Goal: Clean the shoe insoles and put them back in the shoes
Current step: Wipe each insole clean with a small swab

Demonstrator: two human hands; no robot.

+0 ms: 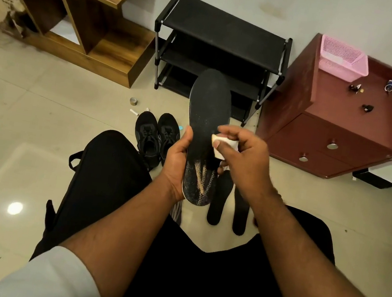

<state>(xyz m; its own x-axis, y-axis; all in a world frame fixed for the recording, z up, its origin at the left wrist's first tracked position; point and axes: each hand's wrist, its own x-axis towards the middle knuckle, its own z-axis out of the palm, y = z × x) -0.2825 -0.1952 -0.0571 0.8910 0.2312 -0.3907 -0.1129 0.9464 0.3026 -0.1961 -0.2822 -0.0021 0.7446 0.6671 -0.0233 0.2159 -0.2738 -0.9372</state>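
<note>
My left hand (178, 157) grips a black insole (208, 114) by its left edge and holds it upright before me, heel end down with a pale worn pattern. My right hand (242, 155) pinches a small white wipe (223, 145) against the middle of that insole. Two more black insoles (218, 203) lie side by side on the floor below, partly hidden by my right wrist. A pair of black laced shoes (156, 134) stands on the tiles just left of my left hand.
A black shoe rack (224, 27) stands against the wall ahead. A wooden shelf unit (82, 15) is at far left, a maroon drawer cabinet (340, 135) with a pink basket (342, 58) at right. A small tin (133, 101) lies near the shoes. My black-clad knees fill the foreground.
</note>
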